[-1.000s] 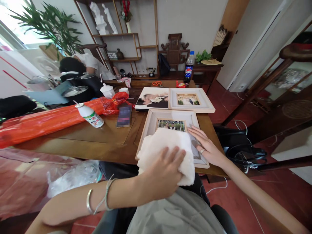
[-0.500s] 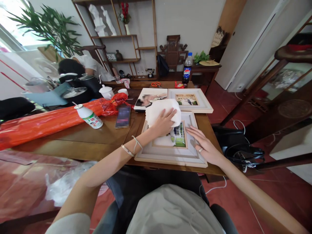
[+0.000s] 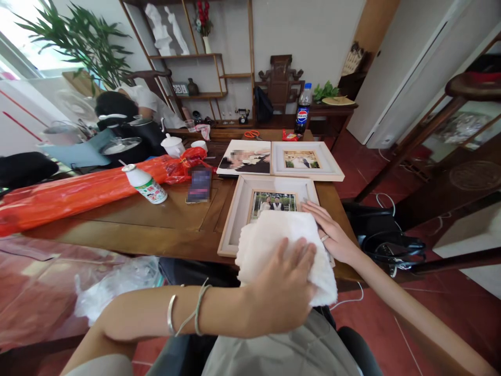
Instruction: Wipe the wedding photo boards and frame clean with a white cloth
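Note:
A white cloth (image 3: 263, 236) lies under my left hand (image 3: 285, 284), which grips it with bent fingers at the near edge of a picture frame (image 3: 237, 219). The cloth covers the lower part of the frame and some of its photo (image 3: 256, 200), where two people stand before greenery. On the frame's right side rests my right hand (image 3: 332, 234), fingers stretched out and holding nothing. Behind this frame, a second pale frame (image 3: 332, 162) and a photo panel (image 3: 250, 162) lie side by side on the wooden table (image 3: 183, 230).
To the left are a tilted white bottle (image 3: 144, 184), a phone (image 3: 199, 185) and a long red plastic-wrapped bundle (image 3: 78, 190). Farther back stand orange-handled scissors (image 3: 251, 134), a cola bottle (image 3: 302, 109) and a white teapot (image 3: 173, 146). Someone in white (image 3: 136, 102) bends beyond some pots.
My left hand has drawn the cloth from the frame's upper left down to its near edge, uncovering the top of the photo. My right hand stays at the right side.

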`<state>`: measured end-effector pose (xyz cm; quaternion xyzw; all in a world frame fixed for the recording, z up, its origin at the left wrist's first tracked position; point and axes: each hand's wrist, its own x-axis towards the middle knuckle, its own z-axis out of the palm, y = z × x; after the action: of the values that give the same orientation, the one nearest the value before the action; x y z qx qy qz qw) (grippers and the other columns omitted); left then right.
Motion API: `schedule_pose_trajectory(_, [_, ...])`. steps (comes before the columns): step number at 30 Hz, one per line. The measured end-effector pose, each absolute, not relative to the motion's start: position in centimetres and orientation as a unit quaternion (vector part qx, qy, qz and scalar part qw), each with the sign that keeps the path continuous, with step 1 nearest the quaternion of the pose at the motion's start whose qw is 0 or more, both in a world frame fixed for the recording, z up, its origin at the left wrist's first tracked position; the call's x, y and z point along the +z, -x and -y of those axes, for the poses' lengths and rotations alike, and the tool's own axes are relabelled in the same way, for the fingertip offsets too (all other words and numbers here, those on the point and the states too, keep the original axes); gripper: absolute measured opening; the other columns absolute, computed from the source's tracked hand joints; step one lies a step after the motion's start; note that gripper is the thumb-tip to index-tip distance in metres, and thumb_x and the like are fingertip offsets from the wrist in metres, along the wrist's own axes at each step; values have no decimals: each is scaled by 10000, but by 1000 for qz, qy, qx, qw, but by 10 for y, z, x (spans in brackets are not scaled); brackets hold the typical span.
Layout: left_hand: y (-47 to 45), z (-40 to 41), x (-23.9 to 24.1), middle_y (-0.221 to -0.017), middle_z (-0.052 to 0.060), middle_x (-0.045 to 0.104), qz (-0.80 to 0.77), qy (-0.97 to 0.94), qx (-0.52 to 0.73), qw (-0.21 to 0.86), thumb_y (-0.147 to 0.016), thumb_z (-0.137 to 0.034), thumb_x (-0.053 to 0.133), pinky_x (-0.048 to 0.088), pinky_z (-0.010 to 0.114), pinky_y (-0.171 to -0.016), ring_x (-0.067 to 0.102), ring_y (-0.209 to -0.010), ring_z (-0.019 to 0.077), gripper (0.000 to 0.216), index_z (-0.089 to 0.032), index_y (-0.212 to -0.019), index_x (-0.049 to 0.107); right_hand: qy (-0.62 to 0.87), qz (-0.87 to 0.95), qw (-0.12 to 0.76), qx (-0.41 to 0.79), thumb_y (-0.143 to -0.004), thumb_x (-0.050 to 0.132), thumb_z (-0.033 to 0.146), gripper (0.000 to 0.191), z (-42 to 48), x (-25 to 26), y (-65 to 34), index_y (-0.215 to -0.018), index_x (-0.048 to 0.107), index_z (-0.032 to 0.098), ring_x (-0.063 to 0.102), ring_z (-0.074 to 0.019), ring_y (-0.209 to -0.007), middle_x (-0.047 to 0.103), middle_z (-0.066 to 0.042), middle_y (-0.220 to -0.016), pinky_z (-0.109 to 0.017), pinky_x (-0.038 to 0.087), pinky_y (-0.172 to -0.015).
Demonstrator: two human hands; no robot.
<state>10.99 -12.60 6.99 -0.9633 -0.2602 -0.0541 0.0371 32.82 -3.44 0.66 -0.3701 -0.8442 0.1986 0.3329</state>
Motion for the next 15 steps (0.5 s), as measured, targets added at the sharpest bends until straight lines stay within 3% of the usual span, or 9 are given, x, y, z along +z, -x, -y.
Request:
schedule_pose_trajectory(8, [-126,67,62,-1506,204,313,416,908,21,44,-896,-319,475,287,588,-1064,278,-1388,382,373,-138,-1176,643,350,851,342,189,-966,372,397,493,31,1,-330,-1444,353,276,246,-290,-1411,360,-86,-1503,-581,234,-1138])
schedule_pose_trajectory(15, [-142,102,69,-1471,223,367,360,932,14,24,-881,-323,448,264,615,-1051,306,-1354,445,390,-124,-1130,671,361,841,345,206,-965,379,398,488,32,1,-331,-1442,360,292,269,-291,-1400,367,-82,-1497,-566,259,-1134])
